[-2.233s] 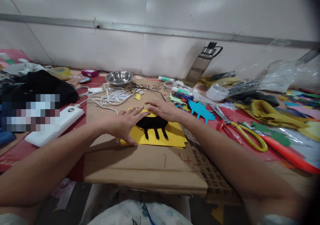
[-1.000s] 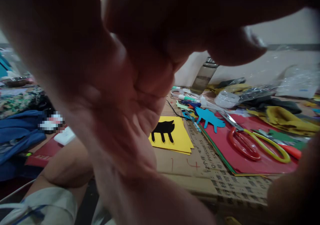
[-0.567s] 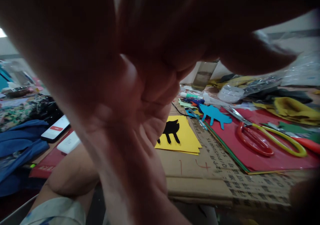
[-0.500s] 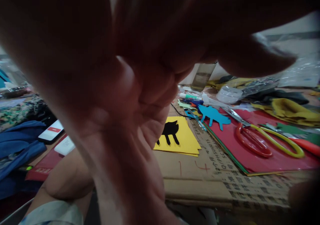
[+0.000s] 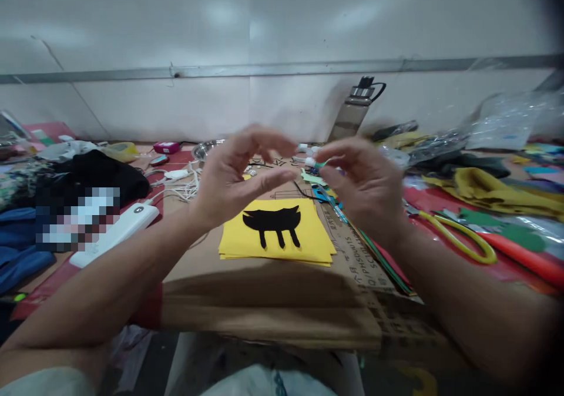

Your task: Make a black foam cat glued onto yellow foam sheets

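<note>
My left hand (image 5: pixel 244 175) is raised above the cardboard, its thumb and fingers apart and curved, with nothing between them. Facing it from the right, my right hand (image 5: pixel 363 184) is also raised, slightly blurred, fingers curved and apart from the thumb, holding nothing visible. The two hands do not touch. Below and between them lies a black paper cut-out (image 5: pixel 273 220) with a rounded body and three legs, flat on a small stack of yellow paper (image 5: pixel 229 240). The stack rests on a brown cardboard sheet (image 5: pixel 264 284).
Yellow-handled scissors (image 5: pixel 473 249) and a green paper piece (image 5: pixel 506 228) lie on the right. A water bottle (image 5: pixel 352 111) stands at the back. To the left are a white power bank (image 5: pixel 117 234), white cables (image 5: pixel 187 184) and black cloth (image 5: pixel 106 178).
A hand that covered much of the view close to the camera is gone from there. Both hands now show over the cardboard, and the view has tilted up to take in the wall.
</note>
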`<state>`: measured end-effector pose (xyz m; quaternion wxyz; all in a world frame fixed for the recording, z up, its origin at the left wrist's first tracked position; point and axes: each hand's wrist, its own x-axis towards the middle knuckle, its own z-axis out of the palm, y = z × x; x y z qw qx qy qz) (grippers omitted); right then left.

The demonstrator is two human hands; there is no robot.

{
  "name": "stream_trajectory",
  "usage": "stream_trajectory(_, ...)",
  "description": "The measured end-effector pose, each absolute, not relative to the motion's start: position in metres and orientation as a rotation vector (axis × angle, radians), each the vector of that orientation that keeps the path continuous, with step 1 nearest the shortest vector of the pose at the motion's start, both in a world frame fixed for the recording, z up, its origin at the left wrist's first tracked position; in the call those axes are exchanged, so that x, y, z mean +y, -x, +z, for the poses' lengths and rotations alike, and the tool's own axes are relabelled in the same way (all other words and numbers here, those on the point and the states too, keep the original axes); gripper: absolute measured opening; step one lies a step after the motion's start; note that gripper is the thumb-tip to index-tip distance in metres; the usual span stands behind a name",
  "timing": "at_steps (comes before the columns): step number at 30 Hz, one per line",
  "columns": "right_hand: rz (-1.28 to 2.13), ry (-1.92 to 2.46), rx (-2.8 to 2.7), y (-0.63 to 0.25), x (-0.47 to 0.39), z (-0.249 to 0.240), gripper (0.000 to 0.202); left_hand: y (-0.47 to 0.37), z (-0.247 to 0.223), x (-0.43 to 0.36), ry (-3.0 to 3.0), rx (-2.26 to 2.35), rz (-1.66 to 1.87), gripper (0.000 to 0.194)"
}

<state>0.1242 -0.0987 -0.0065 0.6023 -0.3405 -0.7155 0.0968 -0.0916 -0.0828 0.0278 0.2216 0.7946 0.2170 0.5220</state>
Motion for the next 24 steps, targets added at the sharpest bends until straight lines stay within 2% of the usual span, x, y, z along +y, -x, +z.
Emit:
stream_trajectory(2, 0.224, 0.895, -1.840, -0.126, -0.088, -0.023, 0.006, 0.094, 0.009, -0.064, -2.240, 0.678, 1.290, 0.025)
stream_trajectory(5, 0.334, 0.990, -2.136, -0.131, -0.076, -0.048, 0.016, 0.103, -0.021, -0.047, -2.364, 0.876, 0.875, 0.023)
stream_trajectory(11, 0.493, 1.052, -2.423, -0.138, -0.067, -0.068, 0.040, 0.108, -0.062, -0.040, -2.448, 0.900, 0.475, 0.050)
stream_trajectory(14, 0.543, 1.127, -2.515, -0.139, -0.064, -0.073, 0.043, 0.105, -0.070, -0.039, -2.467, 0.904, 0.431, 0.054)
stream_trajectory(19, 0.578, 1.144, -2.523, -0.139, -0.060, -0.077, 0.046, 0.106, -0.073, -0.039, -2.452, 0.886, 0.507, 0.050)
stream_trajectory(22, 0.577, 1.123, -2.460, -0.141, -0.058, -0.076, 0.043, 0.108, -0.076, -0.039, -2.377, 0.915, 0.706, 0.035)
stream_trajectory(24, 0.563, 1.103, -2.383, -0.143, -0.057, -0.075, 0.035, 0.108, -0.077, -0.039, -2.341, 0.981, 0.898, 0.022)
